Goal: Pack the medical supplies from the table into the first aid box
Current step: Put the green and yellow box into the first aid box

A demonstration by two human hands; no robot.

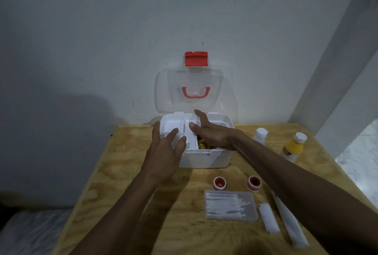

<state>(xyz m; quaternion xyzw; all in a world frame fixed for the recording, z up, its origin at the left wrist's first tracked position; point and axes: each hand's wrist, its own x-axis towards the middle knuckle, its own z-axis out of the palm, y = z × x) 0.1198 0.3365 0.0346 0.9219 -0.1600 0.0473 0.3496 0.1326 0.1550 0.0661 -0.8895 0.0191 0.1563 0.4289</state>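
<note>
The white first aid box (204,158) stands at the far edge of the wooden counter (122,172) with its clear lid (225,91) raised against the wall, and both hands reach over its white inner tray (189,134): the left hand (163,152) is released, fingers spread over the tray's left side, and the right hand (210,132) is likewise loose, fingers extended above the right side where colourful items (too small to tell apart) show beneath. Still on the counter lie two red-lidded jars (219,183), a clear case of cotton swabs (231,205), two white tubes (269,218) and, further right, a white bottle (260,135) beside a yellow bottle (293,148).
</note>
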